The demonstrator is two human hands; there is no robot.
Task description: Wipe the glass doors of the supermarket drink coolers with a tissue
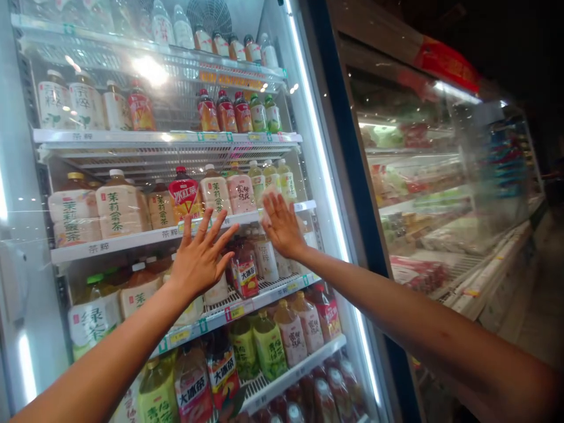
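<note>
Upright before me is the glass door (176,76) of a lit drinks fridge, with bright reflections on it. My left hand (198,258) is spread open at the glass in the middle, its fingers apart and holding nothing. To the right and a little higher, my right hand (282,226) lies flat with its fingers close together, pressing a pale cloth (269,191) against the glass. Only a small part of the cloth shows past the fingers. Behind the hands, bottled teas (185,194) stand in rows, partly covered by both hands.
Several white shelves (123,236) hold bottles with pale, red and green labels. A bright light strip (315,106) runs down the door's right side beside a dark frame (352,147). Farther right, an open chilled display case (480,270) holds packaged food.
</note>
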